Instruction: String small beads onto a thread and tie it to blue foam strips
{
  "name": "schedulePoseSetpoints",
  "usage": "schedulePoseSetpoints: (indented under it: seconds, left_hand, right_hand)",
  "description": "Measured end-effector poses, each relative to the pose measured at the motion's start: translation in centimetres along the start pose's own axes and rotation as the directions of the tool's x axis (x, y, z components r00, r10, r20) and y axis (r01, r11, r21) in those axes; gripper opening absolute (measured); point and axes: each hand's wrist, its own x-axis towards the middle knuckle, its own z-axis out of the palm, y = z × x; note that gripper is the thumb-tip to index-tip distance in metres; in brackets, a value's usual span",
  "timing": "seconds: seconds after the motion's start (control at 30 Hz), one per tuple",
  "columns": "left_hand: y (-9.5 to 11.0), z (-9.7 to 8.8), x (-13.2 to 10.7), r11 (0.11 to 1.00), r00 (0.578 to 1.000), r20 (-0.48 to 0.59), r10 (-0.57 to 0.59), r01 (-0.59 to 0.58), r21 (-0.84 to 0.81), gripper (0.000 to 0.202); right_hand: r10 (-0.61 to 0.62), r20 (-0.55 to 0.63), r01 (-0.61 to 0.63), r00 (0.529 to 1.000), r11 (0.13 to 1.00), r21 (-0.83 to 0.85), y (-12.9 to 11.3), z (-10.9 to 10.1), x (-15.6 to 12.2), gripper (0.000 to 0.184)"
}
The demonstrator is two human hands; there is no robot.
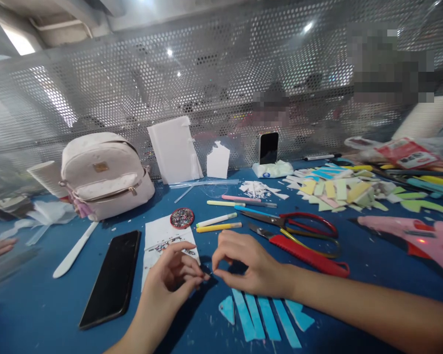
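Observation:
My left hand (182, 275) is pinched, with thumb and fingertips together. My right hand (245, 260) meets it from the right, its thumb and forefinger closed in a pinch. A tiny thin thing shows between the two sets of fingertips, too small to name. Beneath my right forearm lie several blue paper strips (268, 314) and a small blue triangle of paper (227, 309). Behind my left hand is a white paper sheet (151, 250) with small specks scattered over it. On its upper edge sits a red-rimmed round dish (182, 218) full of mixed small bits.
Left are a black phone (112, 278), a white knife (74, 251) and a pale backpack (107, 177); another person's hand (0, 250) enters there. Right are red-handled scissors (310, 226), a red cutter (306, 253), a pink glue gun (409, 231) and paper scraps (335, 189). Several pens (219, 227) lie behind my hands.

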Motion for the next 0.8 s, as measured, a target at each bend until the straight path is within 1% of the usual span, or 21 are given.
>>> schedulePoseSetpoints:
  seconds: [0.13, 0.8]
  left_hand:
    - [0.15, -0.05, -0.25, 1.0, 1.0, -0.01, -0.011, 0.012, 0.008, 0.039]
    - [0.31, 0.05, -0.51, 1.0, 1.0, -0.008, 0.005, -0.005, -0.004, 0.038]
  right_hand:
    - [-0.038, 0.0, 0.038, 0.999, 0.999, -0.031, -0.02, 0.02, -0.04, 0.007]
    - [-0.044, -0.004, 0.044, 0.999, 0.999, -0.031, 0.09, 0.05, -0.06, 0.007]
